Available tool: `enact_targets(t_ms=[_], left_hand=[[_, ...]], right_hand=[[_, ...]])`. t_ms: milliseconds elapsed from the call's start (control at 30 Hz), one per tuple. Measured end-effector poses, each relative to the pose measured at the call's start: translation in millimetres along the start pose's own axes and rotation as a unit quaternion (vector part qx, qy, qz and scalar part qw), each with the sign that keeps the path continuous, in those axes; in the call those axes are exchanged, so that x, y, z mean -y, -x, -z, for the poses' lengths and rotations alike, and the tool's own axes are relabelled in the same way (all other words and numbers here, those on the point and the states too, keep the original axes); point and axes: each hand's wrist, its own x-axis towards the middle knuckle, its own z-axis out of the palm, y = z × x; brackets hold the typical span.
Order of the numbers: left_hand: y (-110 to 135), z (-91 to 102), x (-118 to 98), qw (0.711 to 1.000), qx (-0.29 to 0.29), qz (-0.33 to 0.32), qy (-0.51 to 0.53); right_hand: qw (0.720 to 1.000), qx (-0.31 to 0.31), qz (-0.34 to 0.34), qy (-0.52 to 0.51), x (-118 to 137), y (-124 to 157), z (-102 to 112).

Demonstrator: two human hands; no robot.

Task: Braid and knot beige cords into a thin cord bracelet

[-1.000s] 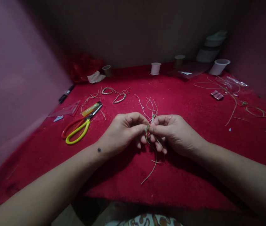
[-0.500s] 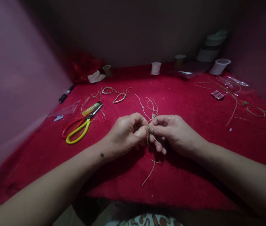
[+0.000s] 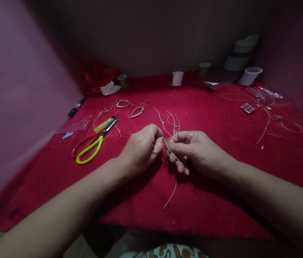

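Over the middle of a red cloth-covered table [image 3: 207,200], my left hand [image 3: 140,148] and my right hand [image 3: 194,150] meet fingertip to fingertip. Both are closed in a pinch on thin green and cream cords [image 3: 171,154]. The left hand is curled with its knuckles up and grips a strand at its thumb side. The right hand pinches the knotted part between thumb and forefinger. Loose cord ends stick up past the fingers, and one long tail [image 3: 171,195] trails down toward me on the cloth.
Scissors [image 3: 89,145] with red and yellow handles lie left, beside a yellow utility knife [image 3: 103,124]. Two braided bracelets [image 3: 130,107] lie behind. Thread spools [image 3: 177,77], a white cup [image 3: 250,75], loose cords [image 3: 264,122] and a binder clip [image 3: 247,108] sit at the back and right.
My left hand has rolled knuckles-up and pulled slightly left and up, drawing a strand away from the knot. The right hand has stayed in place. The trailing tail has shifted a little.
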Motion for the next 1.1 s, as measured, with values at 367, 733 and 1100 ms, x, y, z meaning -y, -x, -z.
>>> enact_targets(t_ms=[367, 733, 1100], left_hand=[[-12, 3.2, 19, 0.978, -0.017, 0.042, -0.204], [-19, 16.8, 30, 0.961, -0.039, 0.104, -0.251], [-19, 22.3, 35, 0.947, -0.065, 0.126, -0.287]], right_hand=[[1.0, 0.007, -0.013, 0.001, 1, 0, 3], [1.0, 0.005, -0.002, -0.022, -3, -3, 6], [0.999, 0.011, -0.002, -0.03, -2, -4, 6]])
